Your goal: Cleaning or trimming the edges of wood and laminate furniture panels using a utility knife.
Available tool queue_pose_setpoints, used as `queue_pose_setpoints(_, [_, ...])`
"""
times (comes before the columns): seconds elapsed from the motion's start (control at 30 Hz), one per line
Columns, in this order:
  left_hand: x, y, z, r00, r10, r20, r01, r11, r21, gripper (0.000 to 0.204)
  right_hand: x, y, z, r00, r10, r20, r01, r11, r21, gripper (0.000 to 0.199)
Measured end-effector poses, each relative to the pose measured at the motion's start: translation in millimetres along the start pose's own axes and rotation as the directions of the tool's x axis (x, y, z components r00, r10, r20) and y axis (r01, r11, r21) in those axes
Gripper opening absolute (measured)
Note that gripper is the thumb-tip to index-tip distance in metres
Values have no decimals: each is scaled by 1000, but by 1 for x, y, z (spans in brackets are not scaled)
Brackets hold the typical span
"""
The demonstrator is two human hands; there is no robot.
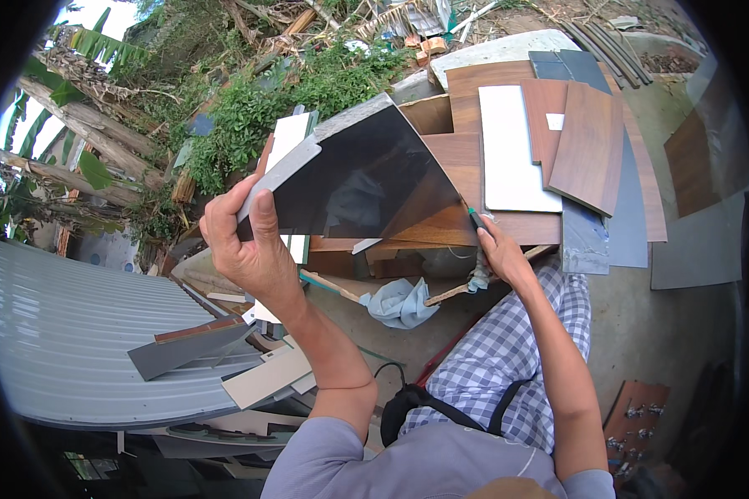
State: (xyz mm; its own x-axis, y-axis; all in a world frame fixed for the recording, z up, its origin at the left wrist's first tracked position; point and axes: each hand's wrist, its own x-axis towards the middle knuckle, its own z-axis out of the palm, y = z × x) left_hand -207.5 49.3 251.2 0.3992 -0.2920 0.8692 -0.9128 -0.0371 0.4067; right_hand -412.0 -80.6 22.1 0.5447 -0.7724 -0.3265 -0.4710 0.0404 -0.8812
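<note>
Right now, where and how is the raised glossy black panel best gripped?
Pinch the panel at the lower end of its pale edge, probably from the left: it is flat, with that edge in the left hand. The right hand and its slim tool occupy the opposite side.

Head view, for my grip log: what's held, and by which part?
Left hand: dark glossy panel, by its lower left corner. Right hand: slim dark tool, by its near end.

The right hand (502,254) partly hides 1 green-black tool (475,217), its tip unclear.
</note>
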Motion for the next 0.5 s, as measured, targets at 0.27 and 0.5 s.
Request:
queue_pose_setpoints(0.27, [0, 2, 1, 1000, -3, -25, 3, 1000, 27, 25, -3, -9, -4, 994, 85, 65, -88, 995, 46, 50])
queue_pose_setpoints(0.5, [1, 1, 1, 1000, 11, -23, -11, 1000, 15, 24, 0, 0, 0, 1000, -11, 4, 11, 1000, 20, 50])
